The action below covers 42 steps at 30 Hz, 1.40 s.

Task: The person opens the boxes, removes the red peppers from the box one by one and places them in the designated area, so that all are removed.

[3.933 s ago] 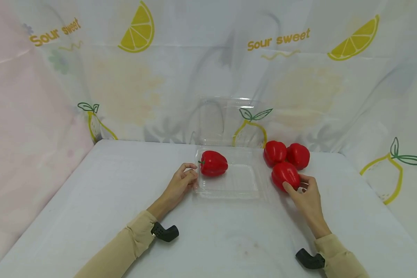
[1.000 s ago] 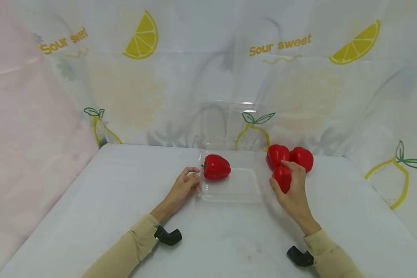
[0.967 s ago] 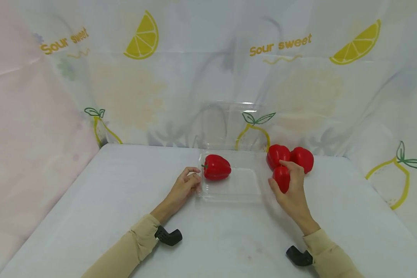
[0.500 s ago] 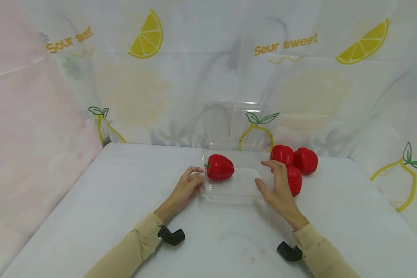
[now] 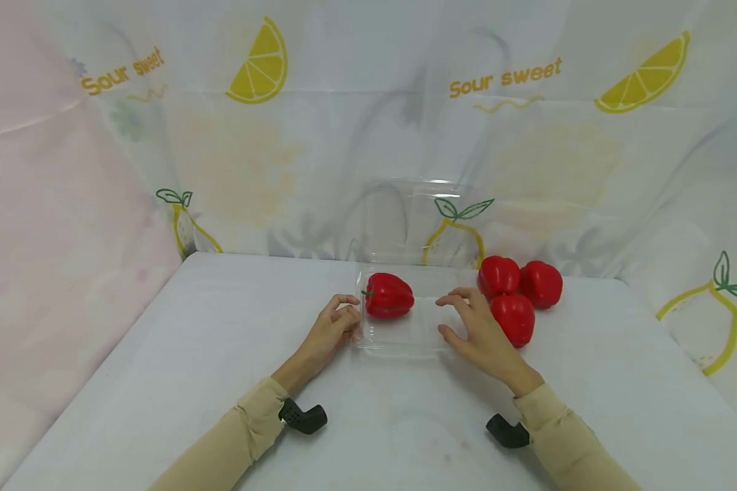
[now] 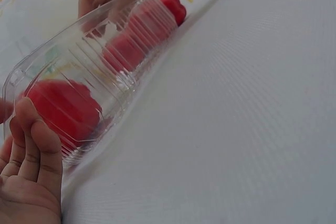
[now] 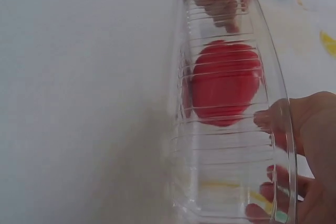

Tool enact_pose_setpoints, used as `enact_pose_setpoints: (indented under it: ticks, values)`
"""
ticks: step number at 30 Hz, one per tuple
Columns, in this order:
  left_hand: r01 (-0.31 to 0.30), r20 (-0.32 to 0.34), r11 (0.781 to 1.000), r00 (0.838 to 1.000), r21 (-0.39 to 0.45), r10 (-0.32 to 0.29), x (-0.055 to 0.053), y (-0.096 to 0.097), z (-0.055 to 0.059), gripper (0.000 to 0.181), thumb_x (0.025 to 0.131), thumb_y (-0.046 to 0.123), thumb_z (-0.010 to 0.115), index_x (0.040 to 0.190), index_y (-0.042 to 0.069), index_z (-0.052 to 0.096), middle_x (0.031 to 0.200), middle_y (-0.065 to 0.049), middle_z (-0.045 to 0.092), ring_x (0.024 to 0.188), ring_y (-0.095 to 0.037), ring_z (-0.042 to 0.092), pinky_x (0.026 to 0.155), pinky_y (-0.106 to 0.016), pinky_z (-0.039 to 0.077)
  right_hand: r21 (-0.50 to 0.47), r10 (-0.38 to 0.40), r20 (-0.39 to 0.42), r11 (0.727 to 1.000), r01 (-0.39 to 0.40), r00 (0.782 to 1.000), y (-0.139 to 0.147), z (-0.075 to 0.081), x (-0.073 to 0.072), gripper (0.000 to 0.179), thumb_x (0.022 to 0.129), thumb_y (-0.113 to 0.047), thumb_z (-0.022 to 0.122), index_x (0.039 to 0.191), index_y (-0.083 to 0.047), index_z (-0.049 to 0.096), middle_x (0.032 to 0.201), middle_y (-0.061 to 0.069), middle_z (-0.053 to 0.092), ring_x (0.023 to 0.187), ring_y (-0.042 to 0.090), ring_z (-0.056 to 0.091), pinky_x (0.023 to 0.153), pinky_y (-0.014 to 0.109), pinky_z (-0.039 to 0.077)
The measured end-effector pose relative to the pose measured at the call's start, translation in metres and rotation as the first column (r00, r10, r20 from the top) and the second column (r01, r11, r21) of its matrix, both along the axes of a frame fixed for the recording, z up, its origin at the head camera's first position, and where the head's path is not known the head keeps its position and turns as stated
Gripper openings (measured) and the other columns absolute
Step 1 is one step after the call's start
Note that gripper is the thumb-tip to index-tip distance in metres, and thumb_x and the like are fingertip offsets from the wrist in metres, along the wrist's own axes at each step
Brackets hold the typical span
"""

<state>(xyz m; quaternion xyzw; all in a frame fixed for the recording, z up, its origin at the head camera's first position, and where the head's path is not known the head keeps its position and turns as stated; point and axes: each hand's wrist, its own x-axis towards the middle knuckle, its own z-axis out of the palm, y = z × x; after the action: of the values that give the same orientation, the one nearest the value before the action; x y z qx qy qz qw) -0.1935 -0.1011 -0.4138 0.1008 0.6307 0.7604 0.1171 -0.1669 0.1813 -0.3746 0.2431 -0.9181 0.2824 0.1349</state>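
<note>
A clear plastic container [image 5: 422,341] stands near the table's back edge with its lid [image 5: 385,211] raised. A red bell pepper [image 5: 389,296] lies in its left part, green stem to the left. My left hand [image 5: 328,334] holds the container's left edge, fingers bent against the wall in the left wrist view. My right hand [image 5: 482,337] hovers at the container's right side, its loosely bent fingers reaching over the rim with nothing between them. Right of it on the table sit three more red bell peppers: a front one [image 5: 514,322], a back left one [image 5: 499,275] and a back right one [image 5: 541,284].
The white table [image 5: 368,436] ends at a hanging cloth [image 5: 356,136] printed with lemons just behind the container. A pink cloth [image 5: 80,225] hangs at the left. The three peppers crowd close to the container's right side.
My right hand has let go of the front pepper and moved left, over the container's right part. That pepper stays on the table. The left hand stays at the container's left edge.
</note>
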Motion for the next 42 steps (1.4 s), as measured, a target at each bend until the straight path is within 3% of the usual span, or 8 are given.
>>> enact_pose_setpoints:
  ticks: [11,24,42]
  values:
    - [-0.007,-0.001,1.000,1.000,-0.001,0.007,-0.002,0.001,-0.002,0.027,0.095,0.007,0.045,0.120,0.006,0.036,0.069,0.005,0.052,0.061,-0.009,0.051,0.062,-0.020,0.044,-0.003,0.074,0.079,0.997,-0.074,0.994,-0.014,0.003,-0.013,0.045,0.085,-0.017,0.068,0.126,-0.014,0.050,0.126,0.006,0.046,0.119,0.026,0.045,0.093,0.043,0.050]
    - [-0.002,-0.007,1.000,1.000,-0.002,0.002,0.001,0.002,0.001,0.030,0.094,0.007,0.045,0.122,0.004,0.035,0.071,0.006,0.052,0.062,-0.008,0.051,0.063,-0.019,0.044,-0.022,0.104,0.133,0.995,-0.102,0.986,-0.024,0.005,-0.026,0.050,0.086,-0.019,0.067,0.130,-0.015,0.045,0.131,0.004,0.045,0.123,0.024,0.043,0.098,0.045,0.047]
    - [-0.007,-0.018,1.000,1.000,-0.003,0.007,-0.001,0.001,-0.002,0.030,0.094,0.007,0.046,0.122,0.004,0.036,0.071,0.006,0.051,0.063,-0.007,0.051,0.063,-0.019,0.045,-0.024,0.193,0.070,0.981,-0.191,0.979,-0.052,0.004,-0.040,0.059,0.086,-0.020,0.067,0.138,-0.014,0.039,0.139,0.010,0.038,0.127,0.027,0.043,0.099,0.044,0.046]
